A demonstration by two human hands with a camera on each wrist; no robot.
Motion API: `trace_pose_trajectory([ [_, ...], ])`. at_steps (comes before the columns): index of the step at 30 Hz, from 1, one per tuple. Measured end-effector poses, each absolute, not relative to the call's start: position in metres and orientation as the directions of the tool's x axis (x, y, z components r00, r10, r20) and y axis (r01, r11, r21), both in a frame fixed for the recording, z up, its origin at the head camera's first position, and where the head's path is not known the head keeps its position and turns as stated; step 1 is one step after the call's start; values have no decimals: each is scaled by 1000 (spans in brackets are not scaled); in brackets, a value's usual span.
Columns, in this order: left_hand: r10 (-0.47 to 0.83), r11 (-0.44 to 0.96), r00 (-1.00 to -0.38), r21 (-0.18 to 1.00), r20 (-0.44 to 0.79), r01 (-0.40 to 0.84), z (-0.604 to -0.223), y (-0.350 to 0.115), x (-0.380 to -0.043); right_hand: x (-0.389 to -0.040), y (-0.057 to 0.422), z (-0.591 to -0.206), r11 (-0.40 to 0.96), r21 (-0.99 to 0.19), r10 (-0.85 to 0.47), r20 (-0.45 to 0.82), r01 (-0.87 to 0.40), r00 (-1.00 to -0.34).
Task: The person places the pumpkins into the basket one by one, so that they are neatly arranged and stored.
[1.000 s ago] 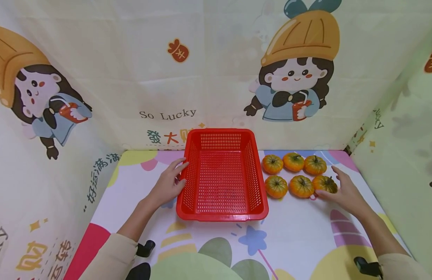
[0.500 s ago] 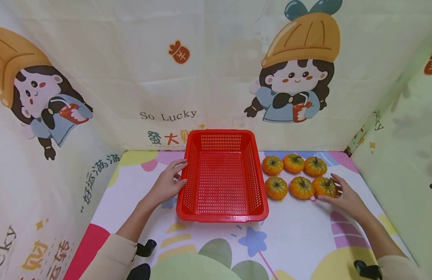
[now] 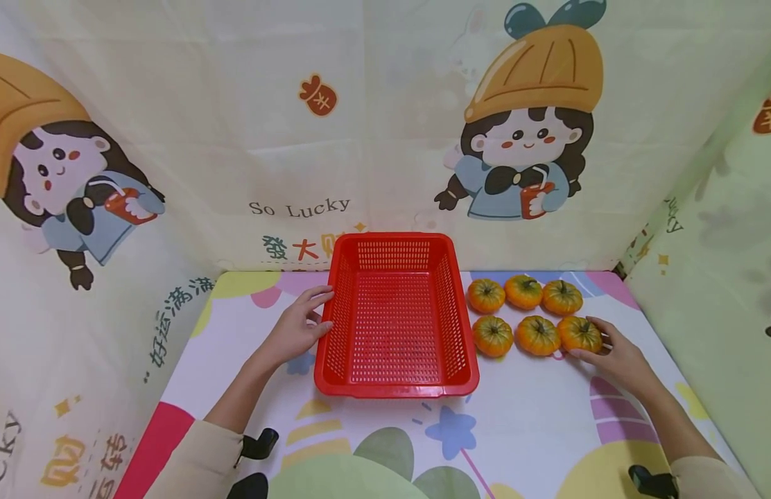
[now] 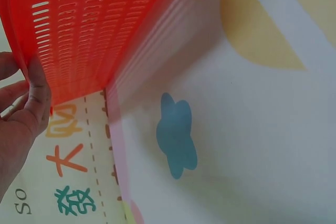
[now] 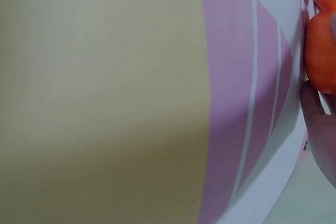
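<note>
In the head view a red perforated plastic basket (image 3: pixel 394 390) sits mid-table with nothing in it. My left hand (image 3: pixel 297 331) is at its left rim; in the left wrist view fingers and thumb pinch the edge of the basket (image 4: pixel 149 11). To the basket's right, several small orange-and-green pumpkins lie in two rows. My right hand (image 3: pixel 621 355) grips the front-row pumpkin at the far right (image 3: pixel 577 335), thumb on the near side and fingers on the far side. The right wrist view catches only part of that pumpkin (image 5: pixel 320 59) and the hand, at its right edge.
Beside the gripped pumpkin are a middle front pumpkin (image 3: pixel 538 337) and a left front pumpkin (image 3: pixel 493 336), the latter close to the basket wall. The back row includes a pumpkin (image 3: pixel 486 296). A printed cloth wall (image 3: pixel 385 152) rises behind the patterned table (image 3: pixel 523 416).
My right hand has moved in around the far-right front pumpkin, its fingers closing from spread to holding it; that pumpkin has turned slightly. My left hand has stayed at the basket rim.
</note>
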State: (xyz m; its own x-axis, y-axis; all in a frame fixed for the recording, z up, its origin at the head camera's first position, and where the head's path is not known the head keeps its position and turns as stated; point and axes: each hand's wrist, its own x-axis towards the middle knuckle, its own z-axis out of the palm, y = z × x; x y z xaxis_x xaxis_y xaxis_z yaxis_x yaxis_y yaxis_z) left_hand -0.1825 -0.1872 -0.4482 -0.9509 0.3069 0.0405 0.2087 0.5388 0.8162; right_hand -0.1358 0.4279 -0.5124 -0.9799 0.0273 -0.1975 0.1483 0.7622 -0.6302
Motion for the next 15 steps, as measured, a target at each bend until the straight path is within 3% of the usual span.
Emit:
trace_pose_trajectory([
  [15, 305, 533, -952, 824, 23, 191, -449, -189, -183, -136, 432, -507, 748, -646, 26, -200, 152, -979],
])
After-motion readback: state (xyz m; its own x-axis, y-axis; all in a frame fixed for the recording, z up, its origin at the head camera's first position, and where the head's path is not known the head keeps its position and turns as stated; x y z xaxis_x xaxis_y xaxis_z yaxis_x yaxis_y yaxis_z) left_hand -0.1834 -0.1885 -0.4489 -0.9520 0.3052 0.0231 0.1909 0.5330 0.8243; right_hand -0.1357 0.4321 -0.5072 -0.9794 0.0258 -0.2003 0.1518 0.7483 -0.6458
